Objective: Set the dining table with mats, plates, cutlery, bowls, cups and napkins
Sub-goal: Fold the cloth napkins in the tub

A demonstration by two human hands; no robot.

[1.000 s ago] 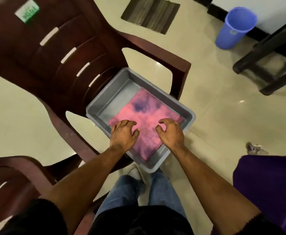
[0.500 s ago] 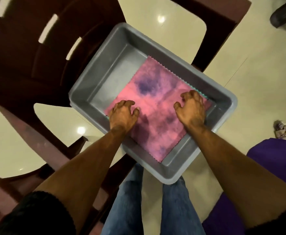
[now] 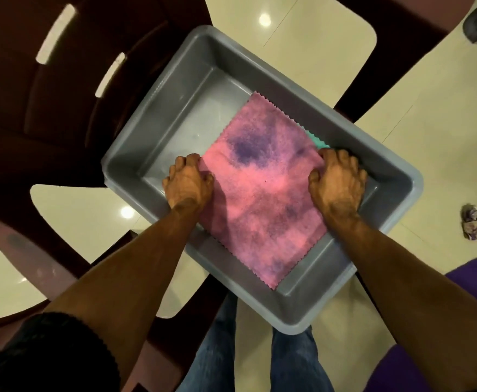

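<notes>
At six o'clock, blue denim trouser legs (image 3: pixel 260 360) and two bare forearms are seen reaching forward. The left hand (image 3: pixel 188 185) is curled over the nine o'clock edge of a pink cloth mottled with purple, with zigzag-cut edges (image 3: pixel 262 190), and the right hand (image 3: pixel 337 179) is curled over its three o'clock edge; both appear to be gathering the fabric, though the fingertips are hidden, so a full pinch cannot be confirmed. The cloth is laid flat in the right part of a grey rectangular plastic tub (image 3: pixel 175 114), which is rested on the seat of a dark maroon plastic chair (image 3: pixel 47 108). A sliver of teal cloth with a like zigzag edge (image 3: pixel 316 141) is glimpsed beneath it at two o'clock.

The cloth is judged to be light, soft and limp, likely to sag and fold when lifted, and not fragile. It would best be taken by two opposite edges or corners so that it is kept spread; care may be needed that the teal piece is not dragged up with it.

Farther off, at three o'clock, a crumpled scrap (image 3: pixel 476 220) is seen on the pale tiled floor (image 3: pixel 429 137).
</notes>
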